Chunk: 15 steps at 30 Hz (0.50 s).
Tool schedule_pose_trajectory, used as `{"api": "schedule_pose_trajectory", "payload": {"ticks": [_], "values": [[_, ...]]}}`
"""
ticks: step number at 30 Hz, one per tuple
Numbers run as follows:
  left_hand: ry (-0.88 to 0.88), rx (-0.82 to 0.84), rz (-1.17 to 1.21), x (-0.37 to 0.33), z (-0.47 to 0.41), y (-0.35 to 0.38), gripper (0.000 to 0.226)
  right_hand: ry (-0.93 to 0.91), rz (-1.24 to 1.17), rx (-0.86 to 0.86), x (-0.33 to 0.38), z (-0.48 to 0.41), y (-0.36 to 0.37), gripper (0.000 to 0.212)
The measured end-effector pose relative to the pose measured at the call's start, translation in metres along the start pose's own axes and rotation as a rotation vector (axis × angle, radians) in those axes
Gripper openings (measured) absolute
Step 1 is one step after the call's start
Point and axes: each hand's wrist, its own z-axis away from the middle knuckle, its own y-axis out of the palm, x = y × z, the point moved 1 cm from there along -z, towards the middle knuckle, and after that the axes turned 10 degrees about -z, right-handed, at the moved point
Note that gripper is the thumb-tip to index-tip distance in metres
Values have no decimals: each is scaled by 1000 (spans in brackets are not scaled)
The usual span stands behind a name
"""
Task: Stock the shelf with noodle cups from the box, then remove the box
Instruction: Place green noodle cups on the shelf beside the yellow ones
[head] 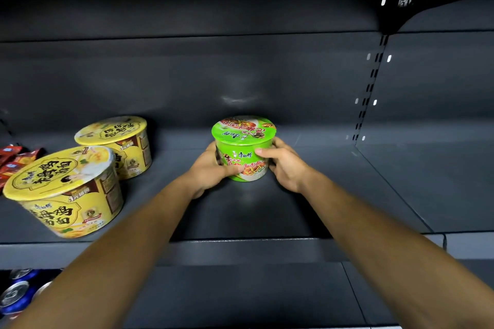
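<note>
At the lower left, drink cans (pixel 16 294) sit on the level below. 2 bare forearms reach onto the dark shelf (pixel 361 189). The left hand (pixel 211 168) and right hand (pixel 286 165) curl round opposite sides of 1 green noodle cup (pixel 244 147), upright at mid-depth; whether its base touches the shelf is unclear. To the left stand 2 yellow noodle cups, the near one (pixel 64 192) just in front of the far one (pixel 117 144), with red snack packets (pixel 13 163) beside them.

A shop: dark metal shelving (pixel 267 211) carries packaged noodle cups (pixel 64 189), snack packets (pixel 10 160) and drink cans (pixel 16 296).
</note>
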Motion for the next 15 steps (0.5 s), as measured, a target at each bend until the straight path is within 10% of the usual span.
{"api": "schedule_pose_trajectory", "payload": {"ticks": [15], "values": [[-8,-6,79,13,-12,-10,66,-6,24,36,-10,-18,8,45]]}}
